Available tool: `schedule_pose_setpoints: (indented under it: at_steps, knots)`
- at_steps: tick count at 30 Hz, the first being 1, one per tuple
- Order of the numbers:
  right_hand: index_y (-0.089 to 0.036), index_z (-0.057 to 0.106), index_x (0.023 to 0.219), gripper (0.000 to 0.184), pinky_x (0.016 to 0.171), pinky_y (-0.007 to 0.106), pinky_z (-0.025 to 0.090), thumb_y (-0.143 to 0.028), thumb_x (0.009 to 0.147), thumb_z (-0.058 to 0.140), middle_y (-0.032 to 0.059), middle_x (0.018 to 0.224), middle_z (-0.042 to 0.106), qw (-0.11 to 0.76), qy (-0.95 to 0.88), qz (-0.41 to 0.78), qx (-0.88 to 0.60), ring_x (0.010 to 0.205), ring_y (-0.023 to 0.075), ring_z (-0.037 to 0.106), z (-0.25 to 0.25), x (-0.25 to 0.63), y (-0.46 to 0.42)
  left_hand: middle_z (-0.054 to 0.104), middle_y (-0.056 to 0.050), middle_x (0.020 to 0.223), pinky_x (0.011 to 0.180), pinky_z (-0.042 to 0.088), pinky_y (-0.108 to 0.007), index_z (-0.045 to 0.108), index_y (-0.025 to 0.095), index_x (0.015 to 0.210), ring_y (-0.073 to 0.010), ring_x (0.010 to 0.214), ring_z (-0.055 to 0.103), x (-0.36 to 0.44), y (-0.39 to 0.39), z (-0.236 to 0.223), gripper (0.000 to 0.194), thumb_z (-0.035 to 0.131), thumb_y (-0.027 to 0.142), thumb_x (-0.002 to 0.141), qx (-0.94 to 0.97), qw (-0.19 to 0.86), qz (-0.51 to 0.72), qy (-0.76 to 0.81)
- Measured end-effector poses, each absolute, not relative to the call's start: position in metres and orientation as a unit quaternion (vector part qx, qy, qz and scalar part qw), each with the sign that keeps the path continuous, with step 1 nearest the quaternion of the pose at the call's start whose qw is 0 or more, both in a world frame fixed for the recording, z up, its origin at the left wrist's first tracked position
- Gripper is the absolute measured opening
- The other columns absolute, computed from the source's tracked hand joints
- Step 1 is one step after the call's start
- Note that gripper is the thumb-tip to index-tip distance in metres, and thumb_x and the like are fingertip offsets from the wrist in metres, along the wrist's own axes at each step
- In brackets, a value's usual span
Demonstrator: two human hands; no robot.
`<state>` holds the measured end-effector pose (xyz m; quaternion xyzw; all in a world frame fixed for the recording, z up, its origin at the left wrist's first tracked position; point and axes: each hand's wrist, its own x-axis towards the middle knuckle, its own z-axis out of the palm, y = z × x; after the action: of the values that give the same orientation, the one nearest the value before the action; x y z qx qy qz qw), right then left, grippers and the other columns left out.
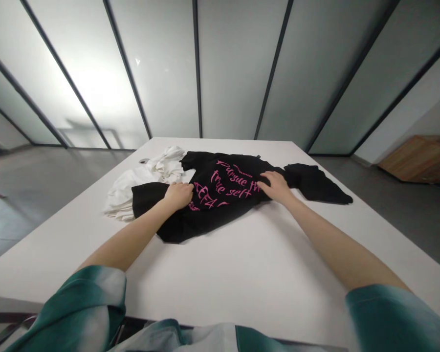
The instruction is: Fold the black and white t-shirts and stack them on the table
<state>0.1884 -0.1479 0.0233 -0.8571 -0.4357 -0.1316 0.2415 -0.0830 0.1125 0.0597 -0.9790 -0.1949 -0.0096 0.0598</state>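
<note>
A black T-shirt with pink lettering lies spread and slightly skewed on the white table. My left hand is closed on the shirt near its left sleeve, fingers curled over the fabric. Toward the other side, my right hand rests on the shirt beside the lettering, its thumb and fingers apart and lying over the cloth. Part of the print is covered by my hands.
A heap of white cloth is crumpled at the left, partly under the shirt's sleeve. Folded black cloth lies to the right. The white table has a round grommet at its left edge. Frosted glass panels stand behind.
</note>
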Motion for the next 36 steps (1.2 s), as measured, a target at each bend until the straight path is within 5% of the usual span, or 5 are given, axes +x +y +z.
schedule_pose_setpoints:
  at_steps: [5, 11, 17, 26, 36]
  knots:
    - [-0.024, 0.048, 0.146, 0.059, 0.115, 0.055, 0.029, -0.054, 0.096, 0.042, 0.0129, 0.15, 0.048, 0.134, -0.599, 0.013, -0.789, 0.14, 0.0325, 0.04, 0.014, 0.108, -0.126, 0.07, -0.016, 0.112, 0.087, 0.049, -0.039, 0.057, 0.018, 0.109, -0.0289, 0.105, 0.068, -0.055, 0.086, 0.055, 0.03, 0.032, 0.033, 0.099, -0.982, -0.068, -0.024, -0.173]
    - [-0.02, 0.063, 0.123, 0.044, 0.112, 0.056, 0.029, -0.046, 0.101, 0.035, 0.014, 0.135, 0.06, 0.12, -0.601, 0.036, -0.789, 0.127, 0.0291, 0.052, 0.016, 0.106, -0.137, 0.069, -0.02, 0.118, 0.089, 0.048, -0.041, 0.053, 0.014, 0.115, -0.0316, 0.111, 0.066, -0.05, 0.1, 0.059, 0.032, 0.033, 0.033, 0.099, -0.971, -0.04, 0.003, -0.235]
    - [-0.02, 0.062, 0.1, 0.028, 0.112, 0.058, 0.025, -0.039, 0.097, 0.043, 0.0097, 0.109, 0.068, 0.115, -0.562, 0.0, -0.819, 0.108, 0.0254, 0.061, 0.014, 0.157, -0.152, 0.069, -0.022, 0.119, 0.091, 0.048, -0.04, 0.052, 0.012, 0.119, -0.032, 0.113, 0.066, -0.067, 0.113, 0.056, 0.036, 0.032, 0.034, 0.099, -0.969, -0.047, 0.026, -0.242]
    - [-0.017, 0.068, 0.099, 0.025, 0.103, 0.052, 0.037, -0.018, 0.084, 0.049, 0.017, 0.122, 0.064, 0.079, -0.471, -0.13, -0.869, 0.122, 0.035, 0.051, 0.025, 0.208, -0.171, 0.068, -0.012, 0.124, 0.094, 0.047, -0.032, 0.058, 0.019, 0.116, -0.0252, 0.112, 0.065, -0.08, 0.112, 0.061, 0.04, 0.038, 0.044, 0.094, -0.971, -0.176, 0.059, -0.151]
    - [-0.022, 0.066, 0.128, 0.046, 0.1, 0.048, 0.043, -0.043, 0.088, 0.059, 0.0133, 0.132, 0.062, 0.12, -0.651, -0.03, -0.749, 0.117, 0.0315, 0.056, 0.016, 0.094, -0.156, 0.061, -0.016, 0.134, 0.093, 0.047, -0.038, 0.041, 0.018, 0.146, -0.0318, 0.111, 0.064, -0.105, 0.121, 0.063, 0.095, 0.053, 0.079, 0.074, -0.981, -0.13, 0.021, -0.141]
